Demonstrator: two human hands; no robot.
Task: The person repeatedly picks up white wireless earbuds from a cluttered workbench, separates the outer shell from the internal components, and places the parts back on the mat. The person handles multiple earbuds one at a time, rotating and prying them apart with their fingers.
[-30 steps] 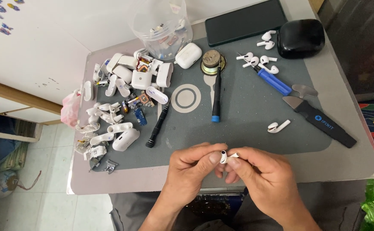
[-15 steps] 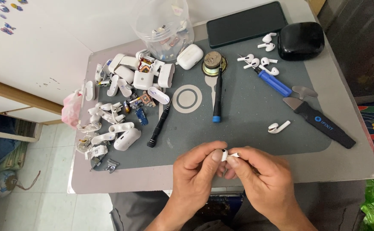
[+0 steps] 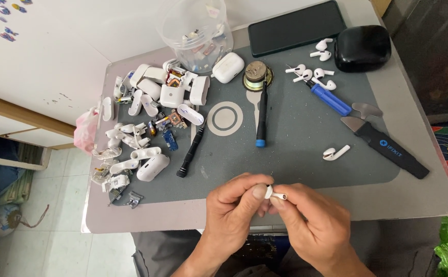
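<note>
Head view: a small white earbud [image 3: 273, 194] is pinched between both hands, just above the near edge of the grey mat [image 3: 296, 128].
Left hand [image 3: 234, 213]: grip clamped on the bud's rounded head, thumb on top.
Right hand [image 3: 313, 225]: fingertips closed on the stem.
Doing it well: I judge short, steady pressure safest, keeping the bud over the worktop [image 3: 419, 200].
Nearby: a loose earbud [image 3: 335, 153], a blue-tipped screwdriver [image 3: 261, 115], a black pry tool [image 3: 388, 146].

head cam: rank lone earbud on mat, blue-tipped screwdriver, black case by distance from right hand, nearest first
1. Lone earbud, on the mat just above the right hand.
2. Blue-tipped screwdriver, mid-mat, up and left.
3. Black case, far corner.
</note>
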